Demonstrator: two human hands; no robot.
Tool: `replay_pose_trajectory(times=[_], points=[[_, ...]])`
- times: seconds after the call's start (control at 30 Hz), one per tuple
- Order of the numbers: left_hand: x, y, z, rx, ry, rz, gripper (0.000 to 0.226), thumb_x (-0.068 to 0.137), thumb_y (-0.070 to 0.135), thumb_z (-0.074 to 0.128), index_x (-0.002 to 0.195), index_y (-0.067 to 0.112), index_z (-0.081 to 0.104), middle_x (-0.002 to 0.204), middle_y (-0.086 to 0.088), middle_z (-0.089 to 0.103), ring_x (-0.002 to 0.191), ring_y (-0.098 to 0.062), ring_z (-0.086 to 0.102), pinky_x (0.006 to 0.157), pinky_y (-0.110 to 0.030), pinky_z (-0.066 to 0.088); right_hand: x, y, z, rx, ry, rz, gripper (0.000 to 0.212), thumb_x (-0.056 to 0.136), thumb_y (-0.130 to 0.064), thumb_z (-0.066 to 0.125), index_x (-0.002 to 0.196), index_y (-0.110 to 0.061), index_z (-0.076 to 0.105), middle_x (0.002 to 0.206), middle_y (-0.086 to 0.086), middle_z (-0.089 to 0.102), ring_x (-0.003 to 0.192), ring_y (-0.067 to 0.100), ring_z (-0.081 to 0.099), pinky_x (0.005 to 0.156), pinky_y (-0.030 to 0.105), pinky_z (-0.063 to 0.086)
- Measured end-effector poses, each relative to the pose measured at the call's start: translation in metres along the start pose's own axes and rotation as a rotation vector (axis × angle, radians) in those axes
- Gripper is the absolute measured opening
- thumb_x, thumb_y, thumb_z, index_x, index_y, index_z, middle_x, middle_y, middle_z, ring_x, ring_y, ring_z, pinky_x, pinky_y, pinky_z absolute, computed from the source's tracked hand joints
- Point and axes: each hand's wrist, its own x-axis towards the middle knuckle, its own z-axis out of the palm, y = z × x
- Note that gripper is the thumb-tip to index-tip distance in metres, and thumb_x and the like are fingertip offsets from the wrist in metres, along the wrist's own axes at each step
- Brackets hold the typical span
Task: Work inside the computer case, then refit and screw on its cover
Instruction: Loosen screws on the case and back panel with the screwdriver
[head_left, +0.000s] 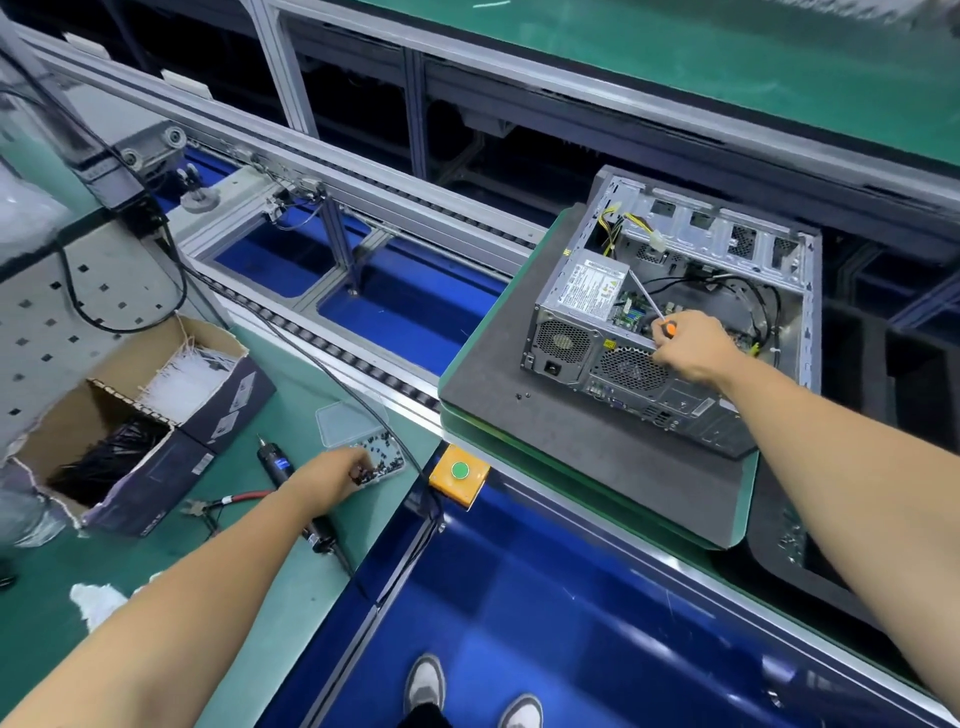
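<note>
Bare grey steel frames the open computer case (675, 312), which lies on its side on a dark foam pad (545, 415) atop the green pallet, its cover off and out of sight. The right hand (691, 348) rests on the case's near rim, fingers curled round a screwdriver (649, 299) with an orange handle. The tool's long axis runs up and to the left from the hand, its tip ending near the power supply (584, 283). The left hand (337, 470) is well apart, down on the green counter, its fingers pinched into a clear tray of small dark screws (376, 457); whether one is already caught between them I cannot tell. An electric driver (301, 499) lies just beside that wrist. The coming move likely turns on this gap: a screw must travel right and away from the tray to the case, where the right hand is already waiting.
</note>
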Motion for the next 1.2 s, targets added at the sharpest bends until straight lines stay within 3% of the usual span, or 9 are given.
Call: replay_pose_trajectory(times=[0.2, 0.4, 0.77, 0.93, 1.07, 1.2], points=[[0.007, -0.013, -0.006, -0.01, 0.001, 0.051, 0.035, 0.094, 0.0, 0.061, 0.125, 0.016, 0.06, 0.127, -0.002, 0.058, 0.117, -0.022, 0.058, 0.102, -0.038, 0.046, -0.015, -0.008, 0.008, 0.026, 0.011, 0.045, 0.031, 0.074, 0.006, 0.063, 0.061, -0.014, 0.042, 0.056, 0.003, 0.042, 0.055, 0.02, 0.035, 0.054, 0.029, 0.031], [0.012, -0.023, -0.008, -0.006, 0.037, 0.042, 0.028, 0.092, 0.003, 0.068, 0.118, 0.014, 0.063, 0.119, -0.006, 0.061, 0.111, -0.023, 0.06, 0.1, -0.04, 0.048, -0.019, -0.01, 0.014, 0.067, 0.065, 0.062, 0.039, 0.072, 0.001, 0.06, 0.054, -0.019, 0.031, 0.046, -0.005, 0.031, 0.054, 0.019, 0.025, 0.054, 0.032, 0.02], [0.033, -0.015, -0.007, 0.016, 0.041, 0.098, 0.023, 0.096, 0.001, 0.062, 0.116, 0.01, 0.065, 0.113, -0.006, 0.059, 0.102, -0.022, 0.058, 0.092, -0.037, 0.048, -0.019, -0.007, 0.019, 0.04, 0.099, 0.003, 0.03, 0.076, 0.001, 0.06, 0.059, -0.01, 0.037, 0.059, 0.01, 0.034, 0.061, 0.021, 0.025, 0.058, 0.036, 0.021], [0.037, -0.01, -0.007, 0.046, -0.01, 0.121, 0.018, 0.095, 0.0, 0.06, 0.109, 0.011, 0.064, 0.106, -0.003, 0.06, 0.087, -0.013, 0.057, 0.076, -0.03, 0.049, -0.02, -0.01, 0.019, 0.04, 0.098, 0.011, 0.024, 0.077, 0.002, 0.058, 0.061, -0.008, 0.042, 0.061, 0.013, 0.035, 0.064, 0.021, 0.026, 0.061, 0.037, 0.022], [0.039, -0.007, -0.007, 0.073, -0.047, 0.127, 0.014, 0.094, 0.01, 0.07, 0.107, 0.012, 0.066, 0.109, -0.003, 0.059, 0.096, -0.021, 0.06, 0.085, -0.035, 0.051, -0.02, -0.009, 0.019, 0.081, 0.108, 0.059, 0.02, 0.077, 0.001, 0.058, 0.065, -0.009, 0.046, 0.063, 0.013, 0.037, 0.066, 0.02, 0.026, 0.063, 0.036, 0.022], [0.042, -0.003, -0.007, 0.069, -0.018, 0.143, 0.014, 0.097, 0.017, 0.067, 0.109, 0.009, 0.066, 0.11, -0.005, 0.059, 0.098, -0.023, 0.059, 0.084, -0.032, 0.047, -0.02, -0.01, 0.019, 0.077, 0.108, 0.083, 0.02, 0.076, 0.001, 0.058, 0.065, -0.01, 0.046, 0.062, 0.012, 0.038, 0.064, 0.021, 0.027, 0.062, 0.036, 0.024]])
